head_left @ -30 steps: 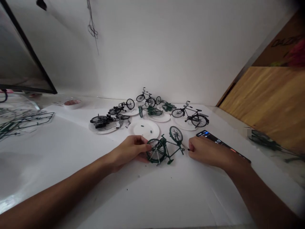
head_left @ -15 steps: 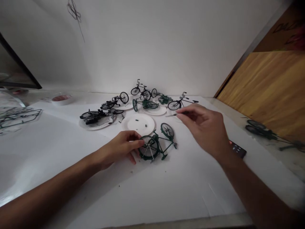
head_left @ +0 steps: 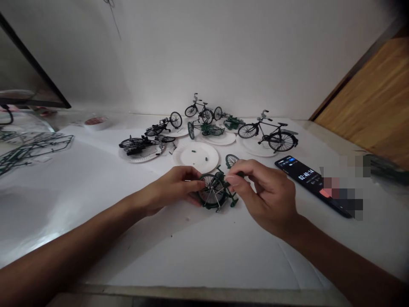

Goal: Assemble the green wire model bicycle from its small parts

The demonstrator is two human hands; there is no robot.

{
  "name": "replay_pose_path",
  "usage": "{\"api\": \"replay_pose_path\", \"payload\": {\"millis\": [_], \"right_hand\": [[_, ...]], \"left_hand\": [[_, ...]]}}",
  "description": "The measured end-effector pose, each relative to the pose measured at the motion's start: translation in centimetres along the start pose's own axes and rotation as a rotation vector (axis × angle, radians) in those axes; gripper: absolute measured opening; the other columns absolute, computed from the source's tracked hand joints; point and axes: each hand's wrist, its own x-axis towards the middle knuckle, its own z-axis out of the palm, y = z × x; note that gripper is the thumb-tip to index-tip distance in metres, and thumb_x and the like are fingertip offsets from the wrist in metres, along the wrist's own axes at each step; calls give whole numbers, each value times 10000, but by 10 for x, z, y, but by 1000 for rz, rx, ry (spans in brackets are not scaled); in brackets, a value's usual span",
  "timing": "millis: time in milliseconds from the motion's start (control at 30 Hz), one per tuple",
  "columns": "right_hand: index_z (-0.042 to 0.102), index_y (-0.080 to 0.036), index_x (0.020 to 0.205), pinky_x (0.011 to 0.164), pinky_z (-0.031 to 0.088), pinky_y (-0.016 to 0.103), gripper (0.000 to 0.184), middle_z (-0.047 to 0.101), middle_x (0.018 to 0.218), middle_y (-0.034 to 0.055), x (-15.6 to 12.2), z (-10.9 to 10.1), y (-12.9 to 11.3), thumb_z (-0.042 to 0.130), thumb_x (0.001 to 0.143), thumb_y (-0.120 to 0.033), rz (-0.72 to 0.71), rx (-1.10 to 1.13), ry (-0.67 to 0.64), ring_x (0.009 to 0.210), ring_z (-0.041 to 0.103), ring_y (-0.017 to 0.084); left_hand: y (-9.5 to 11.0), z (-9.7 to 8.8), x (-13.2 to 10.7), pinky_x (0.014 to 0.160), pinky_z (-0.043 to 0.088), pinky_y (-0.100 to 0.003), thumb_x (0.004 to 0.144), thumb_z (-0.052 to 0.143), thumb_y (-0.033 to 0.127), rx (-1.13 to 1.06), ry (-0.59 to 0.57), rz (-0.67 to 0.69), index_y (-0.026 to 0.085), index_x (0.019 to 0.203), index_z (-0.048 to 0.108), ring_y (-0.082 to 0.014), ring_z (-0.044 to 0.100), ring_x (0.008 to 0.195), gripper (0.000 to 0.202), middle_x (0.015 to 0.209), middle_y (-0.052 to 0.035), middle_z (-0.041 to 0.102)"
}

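Left hand (head_left: 174, 186): fingers curled together, gripping the bicycle's nearer wheel; a steady hold here keeps the frame from shifting.
Model: dark green metal model bicycle (head_left: 214, 192), on its side on the white worktop (head_left: 159, 256), between the hands, long axis running away rightward.
Right hand (head_left: 263, 192): fingers pinched at the frame; anything held is hidden.
Beyond: black smartphone (head_left: 306, 179).

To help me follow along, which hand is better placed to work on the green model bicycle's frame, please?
Probably the right hand: its fingertips are at the frame, while the left hand holds the wheel.
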Motion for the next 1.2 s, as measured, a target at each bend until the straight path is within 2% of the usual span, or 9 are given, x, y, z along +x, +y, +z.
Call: {"api": "replay_pose_path", "payload": {"millis": [233, 400, 567, 900, 1067, 1200], "right_hand": [[609, -216, 839, 555, 426, 204, 87, 634, 669, -57, -1, 8, -1, 635, 922, -210, 61, -119, 17, 576, 586, 75], [619, -218, 842, 552, 423, 211, 89, 643, 680, -49, -1, 10, 3, 629, 928, -235, 101, -153, 15, 584, 592, 81], [619, -223, 836, 564, 436, 215, 87, 649, 675, -52, -1, 11, 3, 638, 921, -213, 89, -153, -25, 590, 603, 88], [623, -224, 845, 592, 449, 222, 78, 656, 705, -47, -1, 12, 5, 649, 917, -235, 72, -174, -23, 608, 605, 89], [628, -234, 862, 589, 452, 231, 64, 666, 734, -41, -1, 12, 3, 645, 922, -247, 62, -171, 19, 625, 618, 95], [628, -237, 863, 588, 454, 241, 62, 667, 717, -42, -2, 11, 2, 651, 918, -251, 57, -182, -13, 615, 615, 101]], "left_hand": [[-5, -4, 1, 778, 588, -297, 875, 674, 318, -8, -66, 67, 121, 960, 639, -177, 679, 872, 217, 925, -69, 676], [-5, -5, 1, 797, 578, -299, 865, 682, 324, 17, -51, 57, 125, 943, 646, -187, 686, 889, 217, 948, -82, 689], [-5, -5, 1, 805, 573, -299, 861, 685, 326, 11, -51, 60, 133, 941, 650, -188, 687, 903, 212, 947, -73, 690], [-3, -4, 0, 802, 578, -309, 856, 682, 301, 17, -48, 65, 132, 907, 642, -193, 695, 894, 181, 932, -72, 688], [-4, -5, 0, 808, 578, -326, 848, 685, 319, 22, -41, 67, 137, 908, 638, -205, 698, 891, 198, 936, -77, 691], [-5, -6, 1, 820, 580, -348, 845, 689, 350, 42, -53, 86, 146, 921, 632, -216, 702, 899, 225, 947, -69, 683]]}}
